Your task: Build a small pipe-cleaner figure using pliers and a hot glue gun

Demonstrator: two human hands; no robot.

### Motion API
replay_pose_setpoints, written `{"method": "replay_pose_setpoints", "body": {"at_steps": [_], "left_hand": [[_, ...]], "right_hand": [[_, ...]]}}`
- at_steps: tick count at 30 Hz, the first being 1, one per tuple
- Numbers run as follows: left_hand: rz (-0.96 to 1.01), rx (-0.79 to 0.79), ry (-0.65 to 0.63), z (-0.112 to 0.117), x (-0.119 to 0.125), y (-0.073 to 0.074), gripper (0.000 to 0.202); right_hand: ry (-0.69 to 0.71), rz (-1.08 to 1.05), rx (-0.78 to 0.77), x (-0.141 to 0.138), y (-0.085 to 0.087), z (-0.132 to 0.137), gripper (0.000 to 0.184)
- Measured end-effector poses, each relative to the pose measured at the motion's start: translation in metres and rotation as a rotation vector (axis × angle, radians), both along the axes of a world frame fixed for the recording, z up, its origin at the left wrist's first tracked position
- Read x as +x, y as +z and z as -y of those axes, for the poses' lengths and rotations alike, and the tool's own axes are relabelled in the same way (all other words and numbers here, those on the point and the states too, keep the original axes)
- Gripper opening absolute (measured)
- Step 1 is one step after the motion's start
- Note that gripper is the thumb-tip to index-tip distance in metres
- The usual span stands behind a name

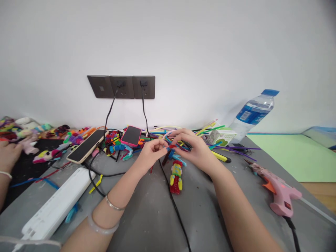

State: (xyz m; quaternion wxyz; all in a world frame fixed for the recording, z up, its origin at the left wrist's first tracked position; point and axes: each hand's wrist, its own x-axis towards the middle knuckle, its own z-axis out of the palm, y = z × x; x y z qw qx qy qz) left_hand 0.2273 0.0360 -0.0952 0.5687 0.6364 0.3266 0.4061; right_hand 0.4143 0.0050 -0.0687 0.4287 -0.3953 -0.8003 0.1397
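Your two hands meet over the middle of the bench (147,217), amid clutter. A thin black cable (181,218) runs down from the wall between your forearms, passing just beside the red-and-yellow fuzzy figure (176,177), which lies on the bench below your fingertips. Your left hand (167,148) pinches a small red fuzzy piece (172,146) between thumb and forefinger; your right hand (173,146) pinches the same piece from the other side.

Behind your hands, loose coloured fuzzy stems (168,128) lie in a heap along the wall. To your right stand one clear plastic bottle with a blue cap (253,113) and one white-and-green box (222,135); nearer you lies one pink glue gun (282,199). To your left are two phones, one in a cream case (88,146) and one in a bright pink case (131,135), and one long white power strip (59,204). Three dark socket panels (121,87) line the wall, with two plugs in them.

Another person's hand (9,155) is cut off at your left edge, by a pile of colourful fuzzy figures (49,134) too tangled to count. Your fingers partly hide the red piece, so its shape is hard to make out.
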Motion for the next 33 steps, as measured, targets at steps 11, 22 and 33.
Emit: {"method": "replay_pose_setpoints", "body": {"at_steps": [11, 22, 33], "left_hand": [[-0.150, 0.168, 0.017, 0.000, -0.003, -0.003, 0.008], [-0.361, 0.330, -0.031, 0.006, -0.001, -0.004, 0.004], [-0.352, 0.309, -0.043, 0.005, 0.000, -0.006, 0.004]], "right_hand": [[-0.010, -0.037, -0.075, 0.008, 0.004, 0.002, 0.013], [0.065, 0.123, -0.206, 0.016, -0.004, 0.000, 0.011], [0.069, 0.153, -0.245, 0.015, -0.001, 0.002, 0.012]]}}
